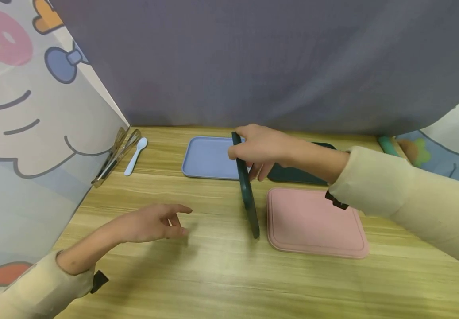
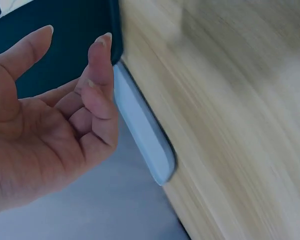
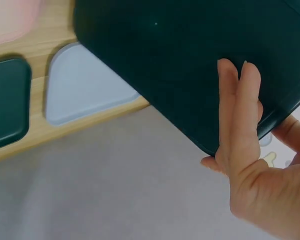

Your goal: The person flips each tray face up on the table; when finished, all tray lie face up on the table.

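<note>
Lettering — none readable (numbers neither).

Smooth plastic is suggested by the raised dark green tray [image 1: 247,199], on which a faint gloss is shown along the edge in the right wrist view. A similar smooth, plastic-looking finish, fairly matt, is seen on the flat dark green tray [image 1: 293,175], the light blue tray [image 1: 209,157] and the pink tray [image 1: 314,221]. The pale blue spoon [image 1: 132,163] is seemingly made of smooth plastic, while shiny metal is shown by the utensils [image 1: 121,151]. A satin sheen is given off by the wood-grained table [image 1: 213,274], and the grey backdrop [image 1: 253,66] is seen as softly creased cloth
</note>
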Tool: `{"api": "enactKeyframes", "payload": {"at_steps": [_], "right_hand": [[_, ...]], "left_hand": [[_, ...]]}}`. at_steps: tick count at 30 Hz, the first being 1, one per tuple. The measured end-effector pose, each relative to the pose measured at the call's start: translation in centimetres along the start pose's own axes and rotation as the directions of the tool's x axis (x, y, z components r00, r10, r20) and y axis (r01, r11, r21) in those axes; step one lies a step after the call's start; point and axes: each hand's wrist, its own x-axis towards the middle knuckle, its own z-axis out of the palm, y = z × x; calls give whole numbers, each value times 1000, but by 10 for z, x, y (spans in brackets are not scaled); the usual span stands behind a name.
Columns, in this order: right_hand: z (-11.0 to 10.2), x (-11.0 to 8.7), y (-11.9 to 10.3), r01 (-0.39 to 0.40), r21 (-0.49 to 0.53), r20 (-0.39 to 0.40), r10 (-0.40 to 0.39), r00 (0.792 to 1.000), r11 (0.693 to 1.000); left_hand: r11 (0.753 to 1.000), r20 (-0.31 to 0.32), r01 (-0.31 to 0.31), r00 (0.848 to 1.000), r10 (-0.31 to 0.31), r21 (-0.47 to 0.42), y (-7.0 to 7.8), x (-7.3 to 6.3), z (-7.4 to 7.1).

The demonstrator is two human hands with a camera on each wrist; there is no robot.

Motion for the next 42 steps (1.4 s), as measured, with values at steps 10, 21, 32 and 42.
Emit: {"api": "enactKeyframes", "payload": {"at_steps": [10,21,32,42], "right_hand": [[-24,-10,38,-24,55,-12,24,1000,998],[-25,-5,94,-19,351,52,1,999,936],[-14,4,125,3,536,82,-56,995,844],[-3,9,137,-2,616,78,-59,995,788]], "left_hand": [[993,60,41,998,-34,-115,-20,12,3],[945,80,91,994,-69,-313,-38,35,21],[872,61,55,998,-29,-486,-46,46,28],[843,7,-8,1000,14,-538,-58,49,25]]}}
